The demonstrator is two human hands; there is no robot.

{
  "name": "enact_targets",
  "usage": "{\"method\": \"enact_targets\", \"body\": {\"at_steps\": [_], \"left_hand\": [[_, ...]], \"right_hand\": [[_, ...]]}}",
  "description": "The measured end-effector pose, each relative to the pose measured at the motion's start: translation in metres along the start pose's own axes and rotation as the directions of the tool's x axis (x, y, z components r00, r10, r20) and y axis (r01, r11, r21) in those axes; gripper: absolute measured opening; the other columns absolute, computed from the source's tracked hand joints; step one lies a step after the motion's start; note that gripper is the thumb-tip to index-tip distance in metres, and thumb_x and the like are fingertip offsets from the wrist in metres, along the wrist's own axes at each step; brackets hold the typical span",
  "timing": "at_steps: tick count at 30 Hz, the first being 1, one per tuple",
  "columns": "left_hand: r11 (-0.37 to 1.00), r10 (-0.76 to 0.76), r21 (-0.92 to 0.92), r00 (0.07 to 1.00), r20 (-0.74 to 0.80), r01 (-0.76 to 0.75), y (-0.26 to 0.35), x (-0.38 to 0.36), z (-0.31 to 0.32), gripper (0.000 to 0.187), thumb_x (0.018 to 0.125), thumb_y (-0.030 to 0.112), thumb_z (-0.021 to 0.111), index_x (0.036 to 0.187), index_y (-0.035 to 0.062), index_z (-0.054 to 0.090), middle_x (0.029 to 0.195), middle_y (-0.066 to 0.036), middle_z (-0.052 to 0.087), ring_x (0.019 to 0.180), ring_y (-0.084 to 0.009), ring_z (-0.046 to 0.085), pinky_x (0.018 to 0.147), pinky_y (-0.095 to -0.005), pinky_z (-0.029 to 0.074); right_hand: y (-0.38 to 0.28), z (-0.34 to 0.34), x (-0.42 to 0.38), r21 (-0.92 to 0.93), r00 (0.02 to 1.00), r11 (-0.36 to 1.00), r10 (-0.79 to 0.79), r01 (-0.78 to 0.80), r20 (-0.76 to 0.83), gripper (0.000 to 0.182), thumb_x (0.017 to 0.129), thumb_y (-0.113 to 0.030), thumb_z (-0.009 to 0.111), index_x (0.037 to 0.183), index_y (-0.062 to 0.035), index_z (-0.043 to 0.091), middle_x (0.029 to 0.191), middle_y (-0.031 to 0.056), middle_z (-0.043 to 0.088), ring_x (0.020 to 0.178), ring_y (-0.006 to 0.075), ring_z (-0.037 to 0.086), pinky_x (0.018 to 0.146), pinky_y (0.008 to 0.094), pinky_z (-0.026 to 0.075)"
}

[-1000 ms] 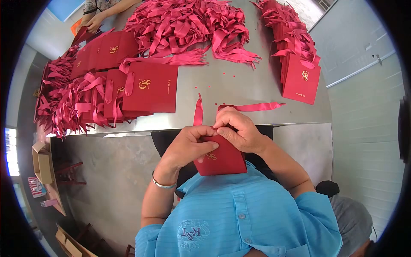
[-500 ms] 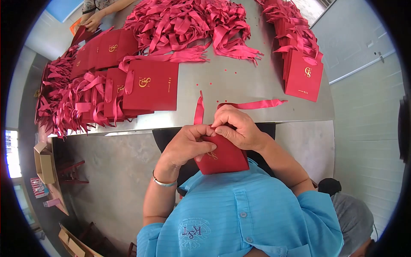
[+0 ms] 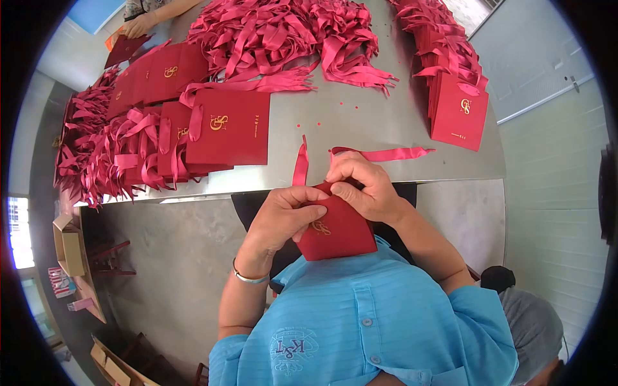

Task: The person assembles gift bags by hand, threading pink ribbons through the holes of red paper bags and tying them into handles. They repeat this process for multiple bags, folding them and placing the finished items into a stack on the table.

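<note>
A small red bag (image 3: 341, 231) with gold lettering is held upside down against my body, just off the table's front edge. My left hand (image 3: 290, 215) pinches its top left part between thumb and fingers. At the bag's upper edge, my right hand (image 3: 364, 186) has its fingers pressed together on the bag and ribbon; the exact grip is partly hidden. One pink ribbon end (image 3: 300, 164) rises beside my left hand, and another ribbon end (image 3: 399, 154) stretches right across the table beyond my right hand.
Red bags with ribbons (image 3: 228, 128) crowd the left of the metal table (image 3: 360, 128). A ribbon heap (image 3: 270, 38) lies at the back, and a bag row (image 3: 458, 116) stands right. Another person's hand (image 3: 140, 26) holds a dark red piece at the far left.
My right hand's fingers have shifted slightly at the bag's edge. The other person's hand has moved, and the dark red piece there now shows more fully.
</note>
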State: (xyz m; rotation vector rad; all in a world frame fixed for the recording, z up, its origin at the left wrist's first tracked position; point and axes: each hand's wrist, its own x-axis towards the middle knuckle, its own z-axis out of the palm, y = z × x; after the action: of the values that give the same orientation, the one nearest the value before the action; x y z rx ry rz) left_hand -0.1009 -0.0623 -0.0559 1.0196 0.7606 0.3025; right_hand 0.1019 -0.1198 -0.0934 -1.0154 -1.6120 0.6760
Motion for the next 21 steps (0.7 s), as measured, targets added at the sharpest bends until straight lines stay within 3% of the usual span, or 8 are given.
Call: {"method": "enact_targets", "body": {"at_steps": [9, 11, 14, 15, 16, 17, 19, 21], "left_hand": [[0.999, 0.032, -0.023, 0.999, 0.031, -0.031, -0.006, 0.004, -0.002, 0.010, 0.090, 0.001, 0.062, 0.098, -0.0017, 0.067, 0.073, -0.002, 0.064, 0.044, -0.0031, 0.045, 0.040, -0.0181, 0.034], [0.999, 0.038, -0.008, 0.999, 0.035, -0.037, -0.003, 0.002, 0.000, 0.009, 0.091, 0.002, 0.062, 0.098, -0.0009, 0.068, 0.073, -0.001, 0.064, 0.044, -0.0025, 0.045, 0.040, -0.0178, 0.035], [0.960, 0.062, 0.278, 0.990, -0.130, -0.024, 0.000, -0.008, 0.012, 0.009, 0.087, 0.003, 0.066, 0.095, 0.0010, 0.069, 0.075, -0.003, 0.066, 0.047, -0.0085, 0.051, 0.044, -0.0220, 0.041], [0.770, 0.384, 0.585, 0.918, -0.104, -0.256, -0.003, -0.010, 0.013, 0.012, 0.084, 0.003, 0.069, 0.096, 0.0000, 0.069, 0.079, -0.007, 0.068, 0.051, -0.0111, 0.055, 0.047, -0.0236, 0.043], [0.433, 0.645, 0.810, 0.764, 0.028, -0.396, -0.003, -0.011, 0.014, 0.016, 0.081, 0.002, 0.072, 0.096, -0.0011, 0.069, 0.083, -0.010, 0.069, 0.054, -0.0137, 0.059, 0.051, -0.0252, 0.046], [0.433, 0.644, 0.810, 0.765, 0.028, -0.395, -0.001, -0.012, 0.015, 0.016, 0.081, 0.002, 0.072, 0.096, -0.0011, 0.069, 0.083, -0.010, 0.069, 0.054, -0.0137, 0.059, 0.051, -0.0252, 0.046], [0.128, 0.726, 0.906, 0.660, 0.192, -0.404, 0.012, -0.015, 0.018, 0.016, 0.077, 0.001, 0.073, 0.091, -0.0016, 0.068, 0.087, -0.014, 0.068, 0.064, -0.0199, 0.064, 0.058, -0.0285, 0.050], [0.230, 0.706, 0.844, 0.680, 0.198, -0.485, 0.010, -0.009, 0.015, 0.015, 0.077, 0.001, 0.072, 0.091, -0.0023, 0.067, 0.086, -0.014, 0.068, 0.066, -0.0226, 0.065, 0.060, -0.0300, 0.051]], "right_hand": [[0.002, -0.003, -0.011, 0.313, 0.979, 0.928, 0.203, -0.201, 0.026, 0.011, 0.093, -0.007, 0.064, 0.100, -0.0004, 0.059, 0.099, 0.0070, 0.058, 0.090, 0.0157, 0.054, 0.077, 0.0281, 0.046], [0.002, -0.001, -0.010, 0.267, 0.985, 0.948, 0.174, -0.173, 0.017, 0.010, 0.093, -0.007, 0.064, 0.100, -0.0003, 0.058, 0.098, 0.0068, 0.057, 0.089, 0.0156, 0.054, 0.077, 0.0280, 0.045], [0.003, -0.001, -0.006, 0.163, 0.994, 0.981, 0.109, -0.108, 0.004, 0.010, 0.093, -0.006, 0.064, 0.099, -0.0004, 0.058, 0.097, 0.0066, 0.057, 0.087, 0.0158, 0.053, 0.076, 0.0281, 0.045], [0.004, 0.000, -0.006, 0.105, 0.997, 0.992, 0.070, -0.071, 0.006, 0.009, 0.093, -0.006, 0.064, 0.098, -0.0006, 0.058, 0.096, 0.0065, 0.056, 0.086, 0.0161, 0.052, 0.075, 0.0283, 0.045], [0.004, 0.000, -0.005, 0.106, 0.997, 0.992, 0.071, -0.071, 0.004, 0.009, 0.093, -0.006, 0.064, 0.098, -0.0006, 0.058, 0.096, 0.0065, 0.056, 0.086, 0.0161, 0.052, 0.075, 0.0283, 0.045], [0.003, 0.001, -0.005, 0.083, 0.998, 0.995, 0.061, -0.062, 0.014, 0.009, 0.093, -0.006, 0.064, 0.098, -0.0008, 0.058, 0.096, 0.0066, 0.057, 0.086, 0.0167, 0.053, 0.076, 0.0285, 0.045], [0.003, 0.002, -0.003, 0.062, 0.999, 0.997, 0.047, -0.049, 0.027, 0.009, 0.093, -0.005, 0.064, 0.098, -0.0010, 0.058, 0.096, 0.0067, 0.057, 0.086, 0.0174, 0.053, 0.076, 0.0286, 0.045], [0.002, 0.003, -0.002, 0.025, 0.999, 1.000, 0.001, -0.002, 0.039, 0.008, 0.093, -0.005, 0.064, 0.098, -0.0012, 0.058, 0.097, 0.0066, 0.057, 0.086, 0.0181, 0.054, 0.077, 0.0291, 0.045]]}}
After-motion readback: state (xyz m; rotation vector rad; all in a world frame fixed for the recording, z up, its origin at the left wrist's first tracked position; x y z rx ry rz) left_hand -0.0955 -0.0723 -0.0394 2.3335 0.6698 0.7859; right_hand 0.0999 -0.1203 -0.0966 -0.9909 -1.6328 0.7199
